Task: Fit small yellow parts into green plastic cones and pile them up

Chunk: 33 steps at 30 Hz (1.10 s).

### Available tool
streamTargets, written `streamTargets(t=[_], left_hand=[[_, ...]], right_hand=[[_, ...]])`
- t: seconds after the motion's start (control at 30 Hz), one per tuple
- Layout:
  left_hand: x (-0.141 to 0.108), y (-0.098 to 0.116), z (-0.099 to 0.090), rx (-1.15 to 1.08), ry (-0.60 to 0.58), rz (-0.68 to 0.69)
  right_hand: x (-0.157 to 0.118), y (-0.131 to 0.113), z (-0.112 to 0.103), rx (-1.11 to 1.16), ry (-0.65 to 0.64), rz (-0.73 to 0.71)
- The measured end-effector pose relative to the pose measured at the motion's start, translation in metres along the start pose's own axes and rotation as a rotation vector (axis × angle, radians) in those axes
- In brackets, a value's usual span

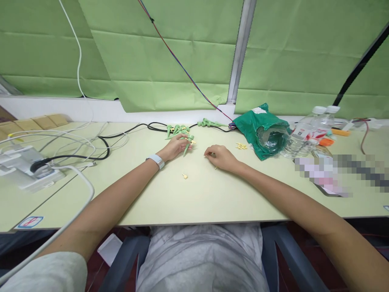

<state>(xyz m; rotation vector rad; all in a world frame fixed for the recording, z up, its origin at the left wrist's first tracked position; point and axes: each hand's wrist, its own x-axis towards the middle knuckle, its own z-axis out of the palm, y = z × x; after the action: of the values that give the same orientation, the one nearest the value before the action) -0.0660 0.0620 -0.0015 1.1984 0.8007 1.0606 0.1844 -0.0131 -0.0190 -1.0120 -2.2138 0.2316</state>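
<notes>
Green cone is pinched in left hand; right hand is loosely curled, contents unclear. Cone pile appears partly yellow-fitted; yellow pegs are left loose.

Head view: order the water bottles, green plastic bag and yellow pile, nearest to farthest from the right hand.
1. Yellow pile: just right of the right hand.
2. Green plastic bag: right of the pile.
3. Water bottles: right of the bag.

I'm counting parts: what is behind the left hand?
Beyond the left hand, a cluster of slender green pieces shows. The hand may cover some nearer ones; whatever lies directly under it can't be seen.
</notes>
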Motion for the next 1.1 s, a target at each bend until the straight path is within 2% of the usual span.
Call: streamTargets(t=[0.2,0.37,0.43,0.6,0.77,0.97,1.1], left_hand=[[-0.006,0.001,0.007,-0.019,-0.054,-0.021],[-0.015,0.0,0.028,-0.009,-0.188,-0.074],[-0.017,-0.001,0.033,-0.01,-0.204,-0.089],[-0.017,-0.002,0.034,-0.005,-0.209,-0.104],[-0.017,-0.002,0.032,0.03,-0.291,-0.12],[-0.017,-0.001,0.033,0.002,-0.249,-0.125],[-0.018,0.001,0.033,0.029,-0.265,-0.143]], right_hand=[[0.003,0.001,-0.003,0.232,0.188,0.129],[0.003,-0.011,-0.003,0.243,0.271,0.082],[0.003,-0.012,-0.004,0.219,0.294,0.071],[0.002,-0.009,-0.004,0.23,0.303,0.04],[0.002,-0.009,-0.003,0.213,0.308,0.032],[0.001,-0.006,-0.003,0.165,0.337,0.038],[0.0,-0.004,-0.003,0.154,0.342,0.032]])
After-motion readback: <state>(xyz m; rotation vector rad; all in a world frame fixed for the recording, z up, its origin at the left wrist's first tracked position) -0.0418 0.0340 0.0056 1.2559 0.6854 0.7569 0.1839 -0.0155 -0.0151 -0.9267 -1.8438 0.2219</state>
